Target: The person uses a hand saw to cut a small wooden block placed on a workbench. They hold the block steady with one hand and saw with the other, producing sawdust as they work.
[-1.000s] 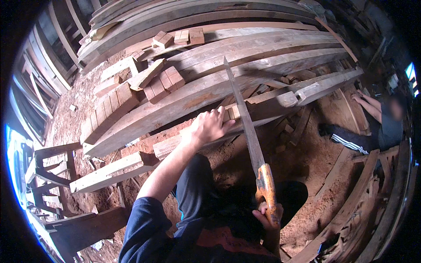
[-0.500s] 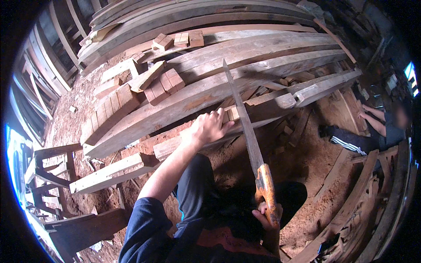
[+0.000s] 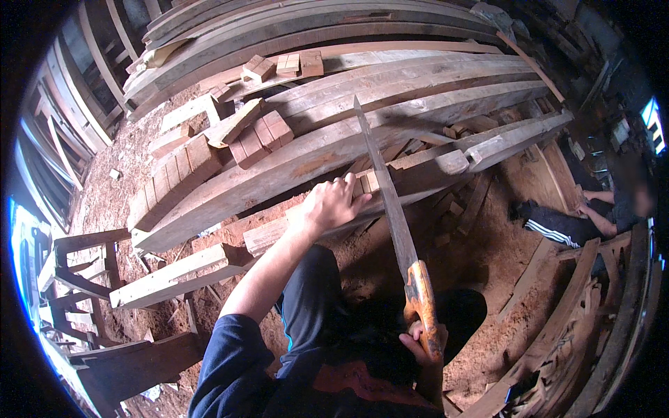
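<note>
My right hand [image 3: 418, 341] is wrapped around the worn orange-and-black handle of a hand saw [image 3: 392, 209]. The saw's long blade points up and away from me and crosses a narrow piece of wood [image 3: 367, 183], with its tip over the beams behind. Just left of the blade, my left hand [image 3: 327, 207] grips that wood from above, its fingers curled over it and its thumb reaching toward the blade. Part of the wood is hidden beneath this hand. It lies along a timber support [image 3: 432, 165] in front of my knees.
Long thick beams [image 3: 418, 104] lie behind the work, with several cut blocks [image 3: 261, 139] on them at left. A pale timber end [image 3: 174, 275] sticks out at the left. Another person [image 3: 592, 216] sits at right beside a board. Sawdust and offcuts cover the ground; planks [image 3: 564, 348] lie lower right.
The saw and both my hands stay almost where they were, with only a tiny shift of the saw. The other person's hands at right have moved down along the board.
</note>
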